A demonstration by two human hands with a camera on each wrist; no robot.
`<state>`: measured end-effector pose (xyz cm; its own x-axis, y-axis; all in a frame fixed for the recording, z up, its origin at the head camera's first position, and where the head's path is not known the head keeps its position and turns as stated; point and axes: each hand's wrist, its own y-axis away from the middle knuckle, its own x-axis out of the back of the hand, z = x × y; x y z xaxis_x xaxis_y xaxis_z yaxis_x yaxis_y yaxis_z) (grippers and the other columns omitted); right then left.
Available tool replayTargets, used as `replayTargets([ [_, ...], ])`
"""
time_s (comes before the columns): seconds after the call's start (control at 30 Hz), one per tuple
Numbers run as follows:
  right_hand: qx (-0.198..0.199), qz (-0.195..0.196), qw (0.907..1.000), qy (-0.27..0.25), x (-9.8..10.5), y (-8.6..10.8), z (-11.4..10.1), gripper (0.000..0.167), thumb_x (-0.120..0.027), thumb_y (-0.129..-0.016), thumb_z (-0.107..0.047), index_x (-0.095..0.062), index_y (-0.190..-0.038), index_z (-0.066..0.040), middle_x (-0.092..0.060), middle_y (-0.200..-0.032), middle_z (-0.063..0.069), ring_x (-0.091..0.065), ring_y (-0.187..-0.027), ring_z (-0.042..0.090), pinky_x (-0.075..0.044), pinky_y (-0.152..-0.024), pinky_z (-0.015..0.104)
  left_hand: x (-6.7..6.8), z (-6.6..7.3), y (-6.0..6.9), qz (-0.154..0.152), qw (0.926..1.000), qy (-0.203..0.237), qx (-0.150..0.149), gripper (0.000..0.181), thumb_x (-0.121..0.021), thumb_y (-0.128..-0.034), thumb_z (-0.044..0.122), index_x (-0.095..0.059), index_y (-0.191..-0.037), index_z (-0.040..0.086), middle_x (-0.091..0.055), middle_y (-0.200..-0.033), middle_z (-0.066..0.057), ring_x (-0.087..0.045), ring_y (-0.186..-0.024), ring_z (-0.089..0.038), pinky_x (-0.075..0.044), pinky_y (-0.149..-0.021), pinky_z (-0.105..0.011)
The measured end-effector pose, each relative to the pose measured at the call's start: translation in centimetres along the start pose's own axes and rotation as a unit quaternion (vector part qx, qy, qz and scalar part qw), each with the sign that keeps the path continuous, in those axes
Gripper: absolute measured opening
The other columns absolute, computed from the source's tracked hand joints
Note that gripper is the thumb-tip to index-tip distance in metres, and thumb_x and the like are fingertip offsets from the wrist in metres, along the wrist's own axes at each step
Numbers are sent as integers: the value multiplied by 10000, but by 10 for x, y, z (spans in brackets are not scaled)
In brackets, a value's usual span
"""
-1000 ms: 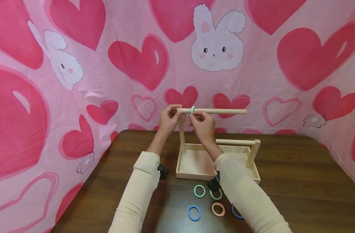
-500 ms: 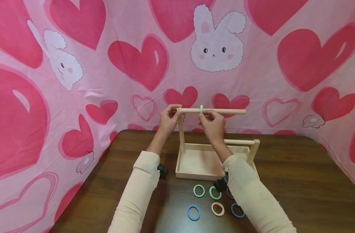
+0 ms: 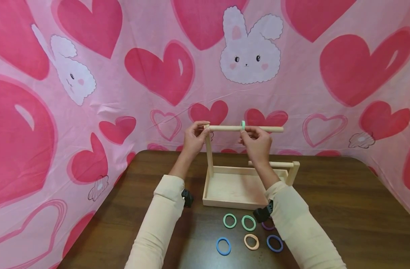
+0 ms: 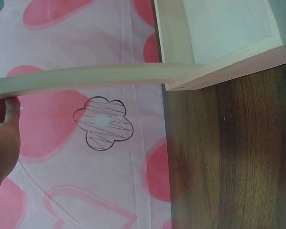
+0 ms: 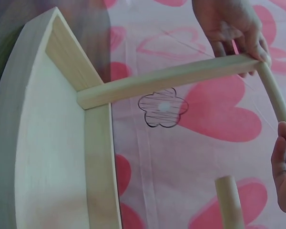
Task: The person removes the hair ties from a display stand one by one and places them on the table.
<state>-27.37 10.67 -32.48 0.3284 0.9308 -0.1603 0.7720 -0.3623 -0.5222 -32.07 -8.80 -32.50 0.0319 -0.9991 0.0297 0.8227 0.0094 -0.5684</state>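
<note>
A wooden stand has a shallow tray base [image 3: 225, 204], a tall left post [image 3: 209, 155] and a horizontal upper rod [image 3: 225, 128] running right from its top. My left hand [image 3: 193, 141] grips the post's top, where the rod joins; the right wrist view shows its thumb and fingers [image 5: 257, 47] around that corner. A mint-green ring [image 3: 243, 124] encircles the rod a little past its middle. Between thumb and fingertips my right hand [image 3: 259, 146] pinches the ring's lower side. In the right wrist view the ring is hidden by that hand.
A shorter right post [image 3: 292, 174] bears a lower rod [image 3: 279, 164] pointing left. On the brown table [image 3: 151, 168] before the tray lie two green rings [image 3: 224, 225], a blue ring [image 3: 218, 251], an orange ring [image 3: 246, 246], a dark-blue ring [image 3: 268, 248] and a partly covered purple ring [image 3: 267, 227].
My right hand has slid the green ring rightward along the upper rod, from near the left post to past the rod's middle. The left hand has kept its place.
</note>
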Motion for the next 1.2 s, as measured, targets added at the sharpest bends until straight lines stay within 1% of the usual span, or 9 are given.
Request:
replayTargets([
  [0.27, -24, 99, 9998, 154, 20, -6, 1, 207, -703, -907, -17, -697, -1016, 159, -656, -635, -231, -650, -538, -27, -556, -573, 127, 0, -2, -1, -17, 9999, -145, 32, 230, -656, -940, -49, -650, -1161, -113, -654, -1061, -354, -623, -782, 28, -519, -694, -142],
  [0.5, 55, 282, 9994, 216, 37, -10, 4, 227, -707, -912, -25, -695, -1030, 169, -655, -640, -241, -635, -518, -56, -545, -565, 114, 1, -1, 0, 2, 9999, -95, 50, 223, -654, -940, -52, -657, -1157, -103, -653, -1040, -342, -625, -783, 16, -501, -660, -151],
  [0.7, 58, 415, 9991, 88, 50, -13, 4, 205, -698, -911, -9, -690, -1020, 165, -665, -634, -218, -637, -505, -45, -546, -555, 120, 1, 0, 0, 22, 10000, -56, 42, 225, -652, -936, -64, -653, -1156, -112, -652, -1040, -341, -635, -789, 20, -524, -705, -148],
  [0.8, 0, 521, 9986, -32, 57, -15, 3, 146, -695, -905, 3, -693, -981, 128, -675, -627, -190, -644, -496, -21, -552, -550, 132, 1, 0, 0, 6, 9999, -103, 84, 231, -656, -938, -53, -655, -1163, -103, -653, -1064, -352, -631, -789, 27, -531, -722, -141],
  [0.93, -141, 685, 9974, -150, 68, -18, 3, 23, -688, -900, 10, -698, -918, 1, -685, -616, -164, -649, -492, -13, -550, -543, 133, 0, 0, 0, 15, 9999, -95, 125, 229, -658, -938, -47, -657, -1162, -94, -651, -1053, -363, -628, -771, 29, -512, -660, -145],
  [1.03, -212, 786, 9966, -135, 77, -20, 3, 76, -685, -902, 7, -696, -897, -68, -690, -611, -160, -648, -493, -22, -545, -542, 125, 0, 0, 0, 28, 9999, -42, 103, 221, -655, -937, -52, -658, -1154, -93, -649, -1034, -363, -626, -765, 29, -486, -623, -152],
  [1.1, -244, 829, 9962, -109, 82, -21, 3, 87, -682, -905, -1, -692, -879, -84, -690, -608, -159, -647, -491, -24, -544, -544, 121, 0, 0, 0, 28, 10000, -16, 84, 219, -653, -937, -56, -656, -1152, -97, -646, -1029, -360, -623, -773, 27, -485, -632, -151],
  [1.2, -300, 912, 9953, -151, 91, -23, 1, 81, -665, -904, 6, -694, -867, -60, -690, -601, -143, -647, -484, -15, -544, -542, 123, 0, -1, 0, 21, 10000, -34, 90, 220, -653, -938, -55, -656, -1154, -95, -645, -1043, -353, -619, -790, 20, -496, -661, -149],
])
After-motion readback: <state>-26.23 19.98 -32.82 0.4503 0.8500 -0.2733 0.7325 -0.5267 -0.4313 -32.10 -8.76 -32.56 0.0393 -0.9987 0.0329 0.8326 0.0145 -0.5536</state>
